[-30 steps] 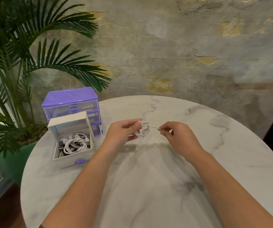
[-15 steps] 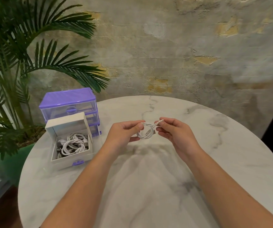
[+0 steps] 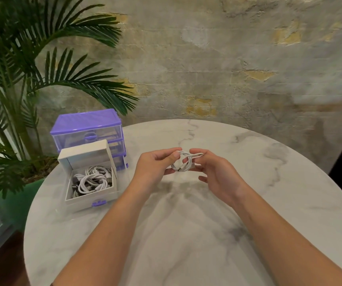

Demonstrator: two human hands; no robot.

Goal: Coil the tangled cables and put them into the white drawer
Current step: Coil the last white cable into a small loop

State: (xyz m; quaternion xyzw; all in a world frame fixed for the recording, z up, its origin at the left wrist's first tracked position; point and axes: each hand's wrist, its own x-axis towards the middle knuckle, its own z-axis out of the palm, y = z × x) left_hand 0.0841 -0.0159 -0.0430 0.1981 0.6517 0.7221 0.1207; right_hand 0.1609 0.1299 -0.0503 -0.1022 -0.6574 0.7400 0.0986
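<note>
A small coil of white cable (image 3: 183,163) hangs above the middle of the round marble table (image 3: 289,203). My left hand (image 3: 155,168) pinches the coil's left side between thumb and fingers. My right hand (image 3: 213,172) holds the cable's loose end against the coil's right side. The white drawer (image 3: 89,200) with a purple handle sits pulled out at the left of the table, apart from both hands. Several coiled white cables (image 3: 92,180) lie inside it.
A purple drawer unit (image 3: 87,131) with clear drawers stands behind the white drawer near the table's left edge. A palm plant (image 3: 21,79) in a green pot rises beyond that edge. A rough plaster wall lies behind the table.
My right hand has moved left from a stretched cable end to the coil itself, and the loose end now lies across the coil. The left hand kept its hold.
</note>
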